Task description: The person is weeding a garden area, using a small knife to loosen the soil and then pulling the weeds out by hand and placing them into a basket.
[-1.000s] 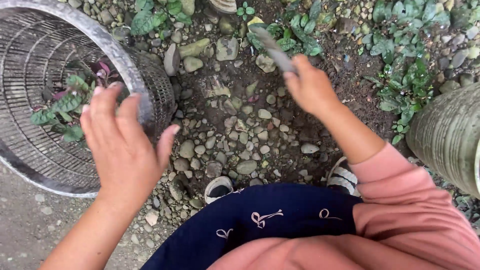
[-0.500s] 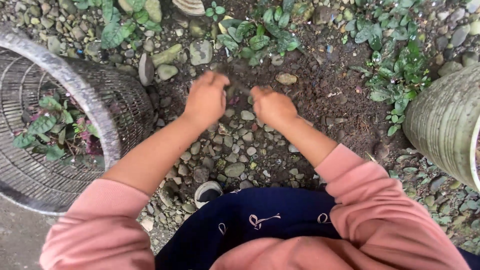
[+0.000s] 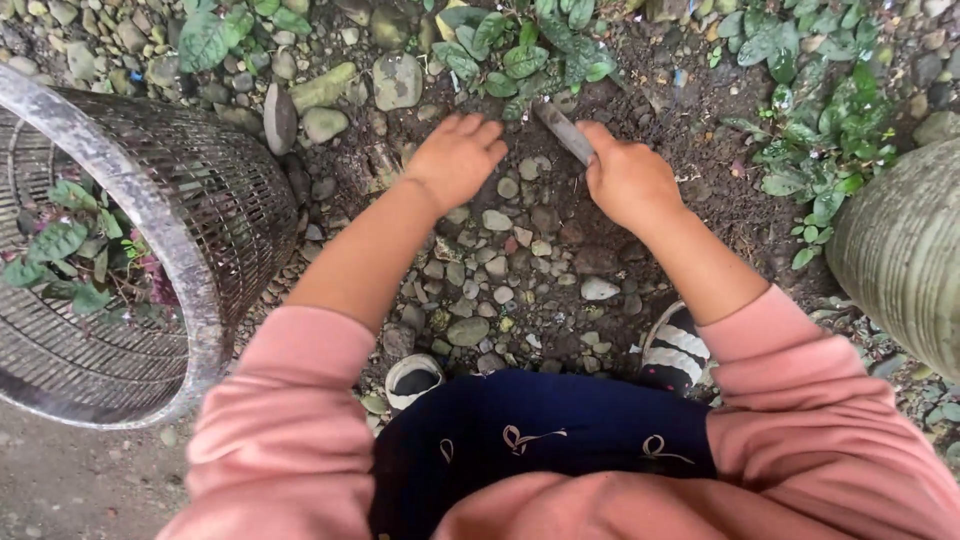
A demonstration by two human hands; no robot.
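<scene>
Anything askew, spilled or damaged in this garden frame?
One thing: the mesh basket lies tipped on its side on the stony ground, its opening facing the camera, with leafy plants inside. Otherwise nothing stands out; the right hand grips a blade.

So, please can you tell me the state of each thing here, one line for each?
left hand: open, fingers spread, resting on the stony soil
right hand: closed around the tool
tool: held tilted, tip at the soil near the leafy plants
basket: lying on its side, with pulled plants inside
ribbed pot: at the right edge, only partly in view
</scene>
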